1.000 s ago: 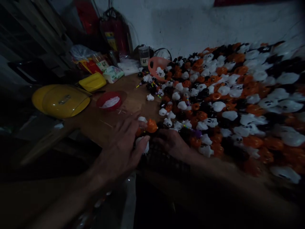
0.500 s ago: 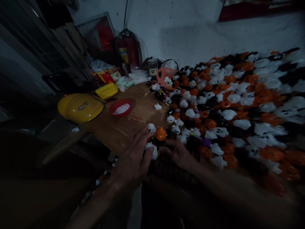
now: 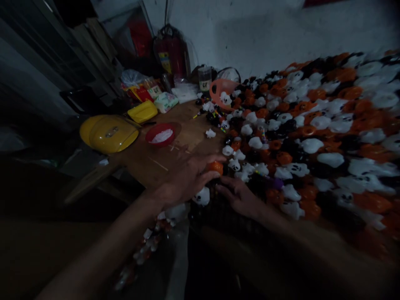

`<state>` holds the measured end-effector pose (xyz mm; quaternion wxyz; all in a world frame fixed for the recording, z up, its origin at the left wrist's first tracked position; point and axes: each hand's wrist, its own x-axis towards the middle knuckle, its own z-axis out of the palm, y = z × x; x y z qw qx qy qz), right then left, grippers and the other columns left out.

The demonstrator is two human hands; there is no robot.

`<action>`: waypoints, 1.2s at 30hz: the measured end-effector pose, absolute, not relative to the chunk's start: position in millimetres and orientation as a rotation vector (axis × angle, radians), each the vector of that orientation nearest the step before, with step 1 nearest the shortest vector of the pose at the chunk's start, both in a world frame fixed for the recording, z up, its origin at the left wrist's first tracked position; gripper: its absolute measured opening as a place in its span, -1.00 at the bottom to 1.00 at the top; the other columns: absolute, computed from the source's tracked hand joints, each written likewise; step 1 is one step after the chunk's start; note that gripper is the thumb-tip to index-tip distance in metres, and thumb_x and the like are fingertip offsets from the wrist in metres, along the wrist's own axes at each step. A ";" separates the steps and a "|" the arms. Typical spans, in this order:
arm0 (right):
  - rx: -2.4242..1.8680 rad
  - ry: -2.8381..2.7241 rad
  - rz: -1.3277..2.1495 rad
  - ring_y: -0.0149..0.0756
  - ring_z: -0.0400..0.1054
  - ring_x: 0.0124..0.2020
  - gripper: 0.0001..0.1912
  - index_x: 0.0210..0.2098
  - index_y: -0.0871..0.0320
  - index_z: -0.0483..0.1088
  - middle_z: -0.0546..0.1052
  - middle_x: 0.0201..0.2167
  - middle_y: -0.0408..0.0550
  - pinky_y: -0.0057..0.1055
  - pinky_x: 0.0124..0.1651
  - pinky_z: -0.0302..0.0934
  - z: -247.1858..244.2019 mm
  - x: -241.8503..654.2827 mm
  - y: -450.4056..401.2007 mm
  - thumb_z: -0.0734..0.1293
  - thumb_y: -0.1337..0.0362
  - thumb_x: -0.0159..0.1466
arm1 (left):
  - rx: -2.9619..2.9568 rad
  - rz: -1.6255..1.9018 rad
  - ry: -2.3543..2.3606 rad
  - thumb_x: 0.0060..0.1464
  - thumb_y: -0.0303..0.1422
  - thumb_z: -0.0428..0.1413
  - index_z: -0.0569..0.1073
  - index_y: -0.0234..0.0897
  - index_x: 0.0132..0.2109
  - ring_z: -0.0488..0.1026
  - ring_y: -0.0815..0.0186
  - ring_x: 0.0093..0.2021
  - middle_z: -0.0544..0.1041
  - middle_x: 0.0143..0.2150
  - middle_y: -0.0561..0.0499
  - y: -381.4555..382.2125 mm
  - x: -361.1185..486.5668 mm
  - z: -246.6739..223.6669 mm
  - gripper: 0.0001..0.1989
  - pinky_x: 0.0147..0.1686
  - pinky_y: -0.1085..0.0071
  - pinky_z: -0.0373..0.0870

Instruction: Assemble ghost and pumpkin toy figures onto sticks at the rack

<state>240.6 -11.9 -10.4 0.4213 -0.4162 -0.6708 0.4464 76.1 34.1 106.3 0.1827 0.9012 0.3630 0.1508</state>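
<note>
My left hand reaches over the table's near edge, its thumb and fingers closed around a small orange pumpkin figure. Just below that hand sits a white ghost figure. To the right, my right hand is close to the pumpkin with its thumb and forefinger bent; dark things by the fingertips make it unclear whether it holds anything. Beside it, a pile of white ghost, orange pumpkin and black figures spreads over the right side of the table.
On the wooden table stand a red bowl with white pieces, a yellow pouch and an orange basket. A yellow visor-like object lies at the left edge. More figures sit low, under my left forearm.
My left hand has moved up and right and closed on the orange pumpkin figure. The white ghost figure beneath it is more exposed. The view has shifted slightly.
</note>
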 end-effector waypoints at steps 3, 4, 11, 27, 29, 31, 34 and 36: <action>-1.131 -1.660 1.083 -0.31 0.38 -0.28 -0.80 -0.19 0.20 0.44 0.52 -0.30 -0.12 -0.40 -0.18 0.23 -7.8 237.6 -11.5 0.27 0.23 0.29 | 2.468 0.444 1.084 0.11 -0.32 0.12 0.47 -0.09 0.01 0.50 0.28 -0.19 0.60 -0.22 0.09 36.5 77.4 103.9 -0.71 -0.13 0.27 0.43; -1.127 -1.665 1.043 -0.30 0.39 -0.25 -0.81 -0.18 0.20 0.45 0.53 -0.27 -0.11 -0.40 -0.16 0.23 -7.2 236.2 -11.1 0.29 0.25 0.27 | 2.449 0.454 1.090 0.10 -0.33 0.13 0.47 -0.11 0.01 0.50 0.28 -0.19 0.59 -0.19 0.08 35.7 76.6 103.5 -0.70 -0.12 0.28 0.43; -1.086 -1.725 0.953 -0.30 0.41 -0.28 -0.86 -0.28 0.20 0.48 0.51 -0.36 -0.10 -0.41 -0.18 0.25 -10.1 230.1 -11.0 0.30 0.29 0.26 | 2.504 0.599 1.187 0.22 -0.31 -0.02 0.30 -0.18 0.19 0.33 0.25 0.16 0.44 0.15 0.00 11.5 68.0 98.2 -0.60 0.18 0.18 0.23; -1.088 -1.744 0.535 -0.29 0.29 -0.42 -0.78 -0.41 0.15 0.38 0.44 -0.47 -0.04 -0.35 -0.27 0.26 -26.1 222.5 -19.3 0.16 0.30 0.28 | 2.688 0.416 1.311 0.25 -0.11 -0.18 0.15 -0.12 0.30 -0.04 0.04 0.37 0.08 0.37 0.03 0.1 70.5 73.7 -0.47 0.22 -0.12 0.11; -1.088 -1.742 0.523 -0.29 0.33 -0.39 -0.78 -0.40 0.16 0.39 0.47 -0.45 -0.03 -0.36 -0.25 0.27 -33.3 222.0 -15.3 0.14 0.32 0.28 | 2.665 0.290 1.341 0.24 -0.10 -0.16 0.13 -0.01 0.31 -0.10 -0.05 0.38 0.01 0.39 0.10 7.5 74.2 70.9 -0.48 0.18 -0.21 0.11; -1.136 -1.721 0.571 -0.29 0.38 -0.34 -0.80 -0.31 0.16 0.43 0.52 -0.37 -0.01 -0.40 -0.25 0.29 -36.2 224.1 -11.2 0.17 0.34 0.26 | 2.603 0.180 1.352 0.25 -0.13 -0.19 0.12 0.00 0.31 -0.12 -0.06 0.38 -0.03 0.39 0.11 15.7 77.3 68.0 -0.49 0.17 -0.22 0.12; -1.268 -1.705 0.662 -0.29 0.42 -0.35 -0.83 -0.30 0.18 0.45 0.55 -0.36 -0.02 -0.42 -0.30 0.28 -30.3 227.5 -12.1 0.22 0.32 0.24 | 2.533 0.131 1.332 0.26 -0.13 -0.23 0.16 -0.10 0.30 -0.08 0.01 0.38 -0.01 0.40 0.05 20.2 79.0 67.7 -0.49 0.23 -0.11 0.09; -1.339 -1.708 0.676 -0.29 0.41 -0.39 -0.83 -0.36 0.20 0.45 0.55 -0.40 -0.03 -0.41 -0.30 0.26 -24.3 229.0 -14.9 0.23 0.30 0.24 | 2.509 0.161 1.316 0.27 -0.13 -0.23 0.14 -0.16 0.31 -0.08 0.07 0.38 0.00 0.40 0.02 18.6 78.6 70.0 -0.47 0.28 -0.02 0.03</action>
